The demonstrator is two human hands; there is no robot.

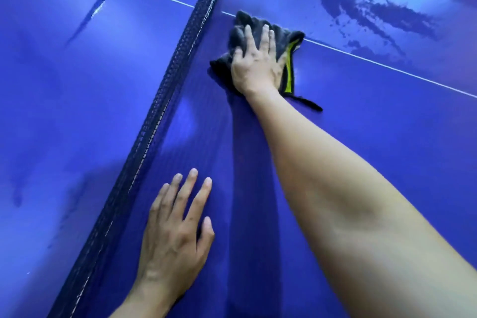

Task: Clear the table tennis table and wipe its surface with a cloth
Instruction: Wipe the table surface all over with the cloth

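Two hands work on one table (pixel 387 137) beside one net (pixel 165 103): the right hand (pixel 255 64), fingers spread, presses one cloth (pixel 237 36); the left hand (pixel 175 230) rests flat, fingers apart.

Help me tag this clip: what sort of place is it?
Likely a games room or sports hall, though only the table shows. Its blue top, white line and net mark table tennis; the right hand presses a cloth on it.

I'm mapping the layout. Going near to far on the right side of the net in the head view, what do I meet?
First the left hand → right hand pressing the cloth → wet streaks.
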